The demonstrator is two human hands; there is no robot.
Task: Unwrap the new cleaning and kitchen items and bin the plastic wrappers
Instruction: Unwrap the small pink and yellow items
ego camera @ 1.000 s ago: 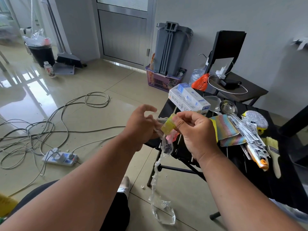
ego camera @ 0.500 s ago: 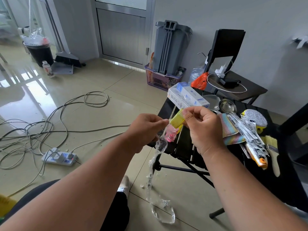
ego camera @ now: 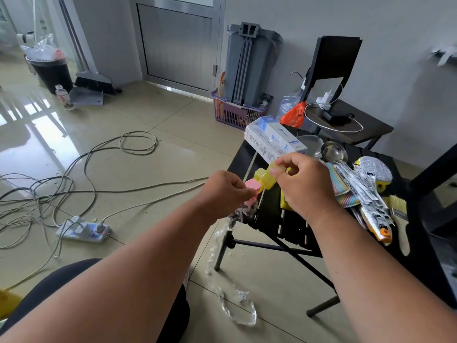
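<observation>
- Fingers of the right hand [ego camera: 305, 186] pinch the upper end of a yellow block [ego camera: 268, 180]; the left hand [ego camera: 223, 194] has its fingertips closed on a pink block [ego camera: 252, 188] and on the clear plastic wrapper [ego camera: 232, 266].
- Two hands, both gripping, meet over the near-left corner of the black folding table [ego camera: 269, 214].
- Counted at the hands: one pink block and at least two yellow pieces, a smaller one [ego camera: 259, 175] just behind the pinched one; how they join I cannot tell.
- Pinched yellow block tilts, its long axis running from upper right near the right thumb down-left to the pink block, which it touches.
- One wrapper hangs as a long strip from the left hand, straight down beside the table's leg, its crumpled end lying on the tiled floor [ego camera: 153, 134].
- Left of the table the floor is open up to a tangle of cables [ego camera: 81, 179] and one power strip [ego camera: 82, 230].
- On the table, right of the hands: two white boxes [ego camera: 272, 142], a wrapped pack of tools [ego camera: 366, 194], one paintbrush [ego camera: 400, 219].
- Far beyond the table's left side stands a black bin [ego camera: 52, 73] holding plastic.
</observation>
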